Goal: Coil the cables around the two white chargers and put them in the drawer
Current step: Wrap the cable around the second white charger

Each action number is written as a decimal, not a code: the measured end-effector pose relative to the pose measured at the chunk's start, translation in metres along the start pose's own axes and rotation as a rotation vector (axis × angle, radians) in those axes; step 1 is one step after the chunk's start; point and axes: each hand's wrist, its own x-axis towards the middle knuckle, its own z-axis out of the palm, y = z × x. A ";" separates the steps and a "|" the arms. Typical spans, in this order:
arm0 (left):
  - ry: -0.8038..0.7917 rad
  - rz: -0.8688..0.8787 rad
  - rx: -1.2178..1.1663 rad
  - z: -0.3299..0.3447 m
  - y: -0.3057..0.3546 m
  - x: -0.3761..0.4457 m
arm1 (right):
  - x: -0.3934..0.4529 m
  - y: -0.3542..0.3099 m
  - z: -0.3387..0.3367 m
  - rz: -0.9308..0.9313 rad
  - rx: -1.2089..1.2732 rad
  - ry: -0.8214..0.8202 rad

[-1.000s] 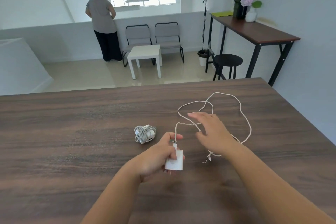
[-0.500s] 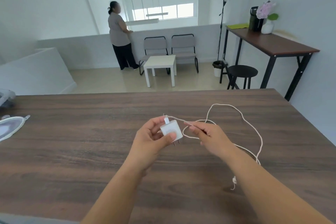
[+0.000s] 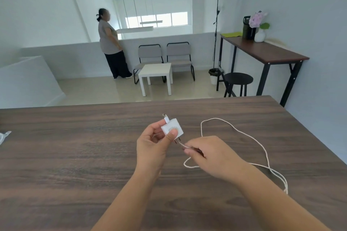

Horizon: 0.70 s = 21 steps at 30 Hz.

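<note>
My left hand (image 3: 153,144) holds a square white charger (image 3: 172,126) above the dark wooden table (image 3: 75,155), thumb pressed on its face and prongs pointing down right. Its white cable (image 3: 244,135) leaves the plug at the charger's top left corner, passes behind it and comes out below. My right hand (image 3: 210,154) pinches the cable just under the prongs. The loose length loops across the table to the right and runs past my right forearm. The second charger and the drawer are out of sight.
A white object (image 3: 4,136) pokes in at the table's left edge. Beyond the table a person (image 3: 110,43) stands by a low wall, near two chairs (image 3: 165,56), a white side table (image 3: 156,73), a black stool (image 3: 238,80) and a tall desk (image 3: 262,50).
The view has tilted up and the coiled charger has dropped out of frame. My left hand turned the charger; my right hand moved from beside it to below the prongs, drawing the cable under.
</note>
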 end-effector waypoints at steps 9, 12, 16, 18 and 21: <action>-0.177 0.157 0.349 -0.013 0.004 0.000 | 0.017 0.003 -0.045 0.133 0.109 0.008; -0.237 0.158 0.395 -0.016 0.006 0.003 | 0.027 0.002 -0.052 0.080 0.108 -0.031; -0.353 0.191 0.490 -0.020 0.011 0.008 | 0.041 -0.003 -0.063 0.019 0.124 -0.082; -0.422 0.228 0.535 -0.019 0.014 0.010 | 0.048 -0.002 -0.068 0.001 0.159 -0.080; -0.475 0.200 0.486 -0.021 0.022 0.015 | 0.056 0.003 -0.071 0.020 0.323 -0.061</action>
